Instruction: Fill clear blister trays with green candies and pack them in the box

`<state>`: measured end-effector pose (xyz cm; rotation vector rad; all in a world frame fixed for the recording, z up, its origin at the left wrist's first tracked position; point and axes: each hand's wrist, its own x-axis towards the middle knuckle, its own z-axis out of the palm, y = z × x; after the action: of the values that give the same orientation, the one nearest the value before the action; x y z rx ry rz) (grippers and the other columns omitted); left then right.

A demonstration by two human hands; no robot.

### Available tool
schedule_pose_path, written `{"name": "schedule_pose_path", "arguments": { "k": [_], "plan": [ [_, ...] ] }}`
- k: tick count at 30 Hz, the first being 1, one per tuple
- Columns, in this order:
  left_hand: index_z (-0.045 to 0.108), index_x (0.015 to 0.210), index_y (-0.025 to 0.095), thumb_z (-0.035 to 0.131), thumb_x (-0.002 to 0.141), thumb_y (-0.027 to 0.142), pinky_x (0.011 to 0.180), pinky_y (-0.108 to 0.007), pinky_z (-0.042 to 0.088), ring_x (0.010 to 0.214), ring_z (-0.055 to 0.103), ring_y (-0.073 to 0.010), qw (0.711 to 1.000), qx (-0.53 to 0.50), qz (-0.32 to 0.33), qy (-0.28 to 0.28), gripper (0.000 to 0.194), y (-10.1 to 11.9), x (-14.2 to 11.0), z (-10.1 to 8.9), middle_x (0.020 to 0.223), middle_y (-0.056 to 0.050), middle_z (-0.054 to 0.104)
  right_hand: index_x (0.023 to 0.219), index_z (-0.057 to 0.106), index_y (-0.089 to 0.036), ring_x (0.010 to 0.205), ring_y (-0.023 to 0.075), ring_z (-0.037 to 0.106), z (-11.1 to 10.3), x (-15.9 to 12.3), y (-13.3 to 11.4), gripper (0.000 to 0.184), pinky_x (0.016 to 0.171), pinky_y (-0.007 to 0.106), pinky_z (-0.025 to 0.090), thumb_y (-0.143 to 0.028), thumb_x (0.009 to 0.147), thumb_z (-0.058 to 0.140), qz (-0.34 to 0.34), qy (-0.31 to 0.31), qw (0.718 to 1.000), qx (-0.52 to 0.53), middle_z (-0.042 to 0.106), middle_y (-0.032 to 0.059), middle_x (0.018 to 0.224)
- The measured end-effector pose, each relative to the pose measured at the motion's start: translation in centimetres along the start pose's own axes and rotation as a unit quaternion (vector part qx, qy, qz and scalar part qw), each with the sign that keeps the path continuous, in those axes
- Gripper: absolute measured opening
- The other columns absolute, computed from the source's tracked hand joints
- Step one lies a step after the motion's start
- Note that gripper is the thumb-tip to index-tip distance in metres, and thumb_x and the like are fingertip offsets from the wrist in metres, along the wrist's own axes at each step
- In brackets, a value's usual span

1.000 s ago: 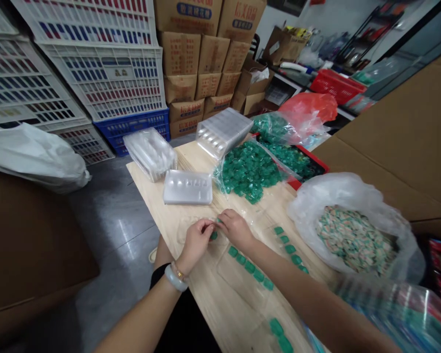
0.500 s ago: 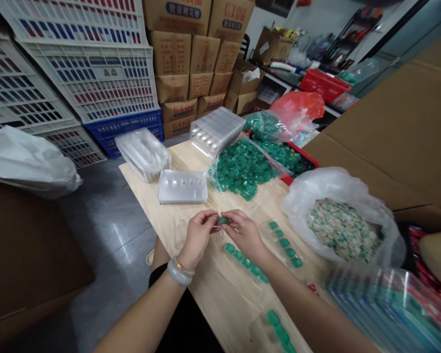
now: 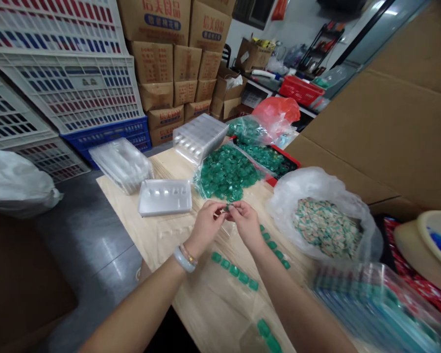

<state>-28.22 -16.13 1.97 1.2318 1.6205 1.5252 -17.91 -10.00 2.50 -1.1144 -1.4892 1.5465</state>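
Observation:
My left hand [image 3: 208, 224] and my right hand [image 3: 247, 221] meet over the wooden table, fingertips pinched together on a small green piece [image 3: 227, 208]. Most of that piece is hidden by the fingers. Just beyond them lies a heap of glossy green pieces [image 3: 226, 171] on clear plastic. Below my hands a row of green blocks [image 3: 234, 270] sits in a clear tray, and a second row [image 3: 272, 243] is partly behind my right wrist. A clear tray with faint hollows [image 3: 174, 233] lies beside my left hand.
A white slotted tray [image 3: 165, 198], a stack of clear trays [image 3: 200, 137] and wrapped trays [image 3: 121, 164] stand at the far left. To the right are a bag of mixed small pieces [image 3: 327, 228] and blurred stacked trays [image 3: 367, 299]. Cardboard [image 3: 389, 132] rises behind.
My view has swung to the right, so the scene sits further left. Both hands have moved slightly toward the green heap, and the piece between the fingers shows less.

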Motion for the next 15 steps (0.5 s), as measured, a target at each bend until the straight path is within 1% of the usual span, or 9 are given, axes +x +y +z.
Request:
{"name": "schedule_pose_path", "arguments": {
  "k": [1,3,6,8,10,12,15],
  "plan": [
    [0.06,0.086,0.017,0.053,0.072,0.018,0.064,-0.023,0.045,0.074,0.053,-0.0123,1.0,0.014,0.011,-0.002,0.015,0.0,0.1,0.0,0.087,-0.005,0.054,0.075,0.049,-0.017,0.053,0.0113,0.055,0.0,0.0,0.0,0.031,0.056,0.027,0.048,-0.045,0.066,0.059,-0.01,-0.003,1.0,-0.015,0.057,-0.0014,0.06],
    [0.058,0.083,0.017,0.055,0.07,0.016,0.062,-0.023,0.043,0.068,0.05,-0.0108,0.999,0.033,0.01,-0.002,0.013,0.1,0.5,-0.1,0.082,-0.003,0.053,0.075,0.051,-0.017,0.052,0.0112,0.053,-0.1,0.1,0.1,0.03,0.056,0.027,0.048,-0.046,0.07,0.054,-0.028,-0.015,0.998,-0.059,0.055,-0.0015,0.058],
    [0.053,0.073,0.016,0.058,0.066,0.016,0.059,-0.022,0.039,0.064,0.047,-0.0103,0.999,0.042,-0.022,-0.003,0.009,-0.1,1.0,-0.1,0.072,0.0,0.051,0.075,0.05,-0.017,0.052,0.0114,0.051,0.0,0.0,0.4,0.027,0.054,0.026,0.045,-0.044,0.076,0.046,-0.057,-0.02,0.99,-0.125,0.051,-0.0028,0.056],
    [0.049,0.066,0.016,0.059,0.065,0.017,0.057,-0.022,0.038,0.061,0.046,-0.0101,0.998,0.042,-0.048,-0.012,0.01,-0.3,1.2,0.1,0.066,0.002,0.05,0.074,0.049,-0.018,0.053,0.0117,0.05,0.2,-0.1,0.5,0.023,0.053,0.025,0.043,-0.041,0.078,0.043,-0.08,0.005,0.983,-0.163,0.05,-0.0027,0.057],
    [0.048,0.063,0.016,0.058,0.066,0.018,0.056,-0.022,0.037,0.059,0.045,-0.0101,0.997,0.045,-0.057,-0.016,0.011,-0.3,1.0,0.4,0.063,0.002,0.049,0.074,0.048,-0.019,0.054,0.012,0.049,0.4,-0.2,0.5,0.02,0.053,0.024,0.041,-0.037,0.079,0.04,-0.096,0.037,0.975,-0.198,0.05,-0.0022,0.059],
    [0.05,0.066,0.016,0.057,0.068,0.019,0.058,-0.022,0.037,0.061,0.046,-0.0106,0.998,0.052,-0.041,-0.01,0.008,-0.2,0.8,0.5,0.066,0.001,0.05,0.076,0.047,-0.019,0.054,0.0124,0.05,0.6,-0.5,0.3,0.018,0.053,0.024,0.04,-0.033,0.081,0.037,-0.103,0.051,0.967,-0.229,0.051,-0.0016,0.06],
    [0.053,0.07,0.016,0.055,0.07,0.018,0.061,-0.023,0.037,0.065,0.047,-0.0119,0.997,0.08,-0.005,-0.009,0.003,0.2,0.8,0.3,0.071,-0.001,0.051,0.079,0.046,-0.02,0.054,0.013,0.052,0.7,-0.7,0.0,0.016,0.053,0.023,0.039,-0.03,0.082,0.034,-0.114,0.029,0.955,-0.273,0.052,-0.0007,0.062]
  ]
}}
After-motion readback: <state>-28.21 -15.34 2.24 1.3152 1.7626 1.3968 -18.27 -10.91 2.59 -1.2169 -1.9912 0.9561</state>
